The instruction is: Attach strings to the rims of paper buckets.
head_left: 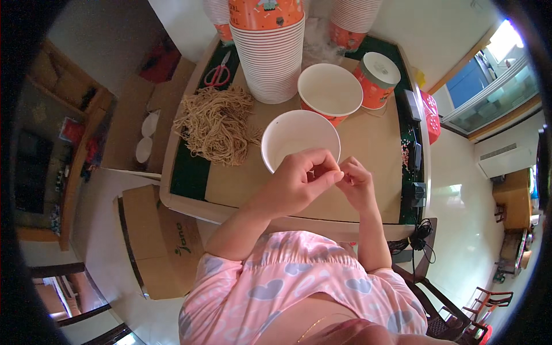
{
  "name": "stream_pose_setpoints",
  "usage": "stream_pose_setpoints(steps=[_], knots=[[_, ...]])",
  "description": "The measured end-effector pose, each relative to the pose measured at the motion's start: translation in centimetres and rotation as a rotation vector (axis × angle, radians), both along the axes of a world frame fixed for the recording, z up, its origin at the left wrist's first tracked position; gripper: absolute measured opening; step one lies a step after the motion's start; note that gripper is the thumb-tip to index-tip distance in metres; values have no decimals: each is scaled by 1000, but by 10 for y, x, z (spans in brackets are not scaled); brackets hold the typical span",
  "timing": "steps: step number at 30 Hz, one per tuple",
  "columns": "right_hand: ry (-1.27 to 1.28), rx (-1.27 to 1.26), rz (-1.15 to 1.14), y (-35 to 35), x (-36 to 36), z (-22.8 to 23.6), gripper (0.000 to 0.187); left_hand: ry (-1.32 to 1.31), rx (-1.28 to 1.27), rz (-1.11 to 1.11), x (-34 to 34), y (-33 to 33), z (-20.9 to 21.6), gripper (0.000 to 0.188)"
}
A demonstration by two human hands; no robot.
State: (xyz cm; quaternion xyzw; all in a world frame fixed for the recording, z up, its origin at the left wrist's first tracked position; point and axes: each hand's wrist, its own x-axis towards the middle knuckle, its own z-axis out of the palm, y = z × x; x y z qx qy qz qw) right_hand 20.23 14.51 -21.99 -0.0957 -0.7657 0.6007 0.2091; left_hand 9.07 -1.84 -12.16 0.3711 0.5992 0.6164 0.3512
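My left hand [305, 177] and my right hand [356, 179] meet above the near edge of the table, thumbs and fingers pinched. Whatever lies between their fingertips is too small to make out. Just behind the left hand a paper bucket [290, 138] stands with its white inside facing up, partly covered by the fingers. A second paper bucket [330, 86], orange outside, stands beyond it. To the right, an orange bucket [374, 89] rests upside down. A heap of tan twine [217, 126] lies at the left, with red-handled scissors [217, 75] behind it.
A tall stack of paper buckets [270, 63] rises at the back of the table [253, 184], with further stacks [353, 23] behind. Black devices [416, 192] line the right edge. A coiled black cable [420, 233] hangs there. Cardboard boxes [158, 236] stand on the left.
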Motion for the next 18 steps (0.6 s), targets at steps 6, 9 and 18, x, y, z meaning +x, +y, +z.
stream_pose_setpoints(steps=[6,9,18], knots=[[-23,224,-28,-4,0,3,11,-12,43,-94,8,4,8,9],[-1,299,14,-3,0,-7,14,-75,100,-140,12,5,4,8],[-97,364,135,-8,0,4,20,-338,227,166,-29,-5,-11,9]])
